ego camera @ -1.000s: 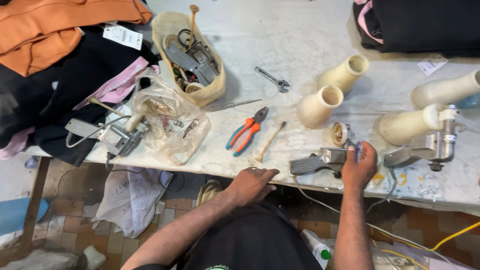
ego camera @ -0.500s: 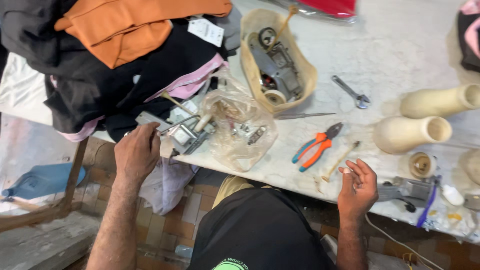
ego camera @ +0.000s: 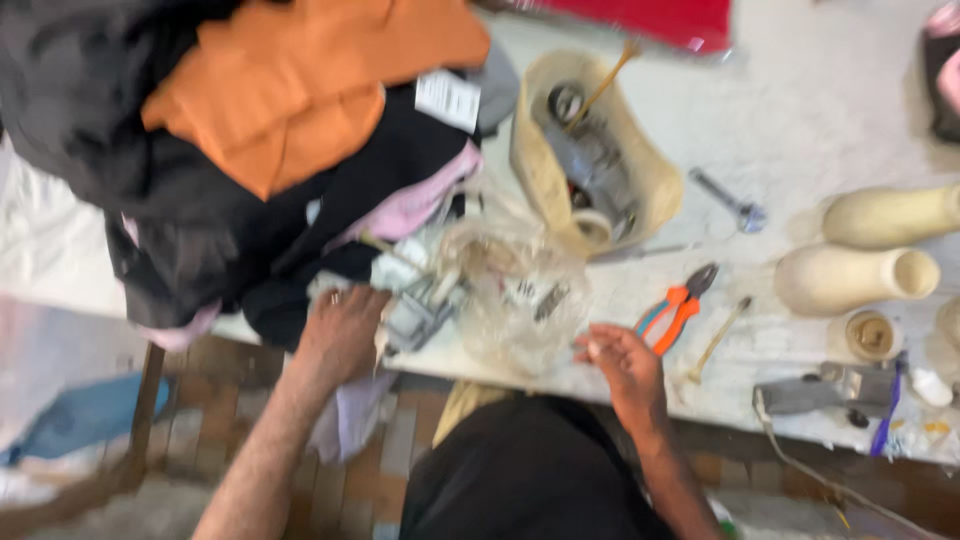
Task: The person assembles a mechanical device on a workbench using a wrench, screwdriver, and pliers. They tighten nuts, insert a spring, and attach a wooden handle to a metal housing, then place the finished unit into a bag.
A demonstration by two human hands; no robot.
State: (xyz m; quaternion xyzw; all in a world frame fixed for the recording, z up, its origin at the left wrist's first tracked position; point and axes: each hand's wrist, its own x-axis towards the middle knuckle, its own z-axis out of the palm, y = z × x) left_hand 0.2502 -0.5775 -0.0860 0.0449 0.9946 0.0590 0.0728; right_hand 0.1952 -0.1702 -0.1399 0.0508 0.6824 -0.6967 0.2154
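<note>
The picture is blurred. My left hand [ego camera: 340, 335] is at the table's front edge with its fingers curled on a grey metal part [ego camera: 420, 312]. That part lies against a clear plastic bag [ego camera: 515, 300] holding small metal pieces. My right hand [ego camera: 625, 368] is just right of the bag, palm turned up. Its fingertips seem to pinch a small pale piece [ego camera: 594, 350]. Orange-handled pliers [ego camera: 675, 308] lie close by, to the right of that hand.
A heap of black, orange and pink clothes [ego camera: 270, 130] covers the table's left. A beige basket [ego camera: 640, 190] holds metal tools. A wrench [ego camera: 728, 202], cream thread cones [ego camera: 855, 280], a thin stick tool [ego camera: 715, 340] and a grey machine part [ego camera: 830, 388] lie to the right.
The view has swung left over the second. My left hand went from the front edge to the metal part by the bag. My right hand left the grey machine part and came near the bag.
</note>
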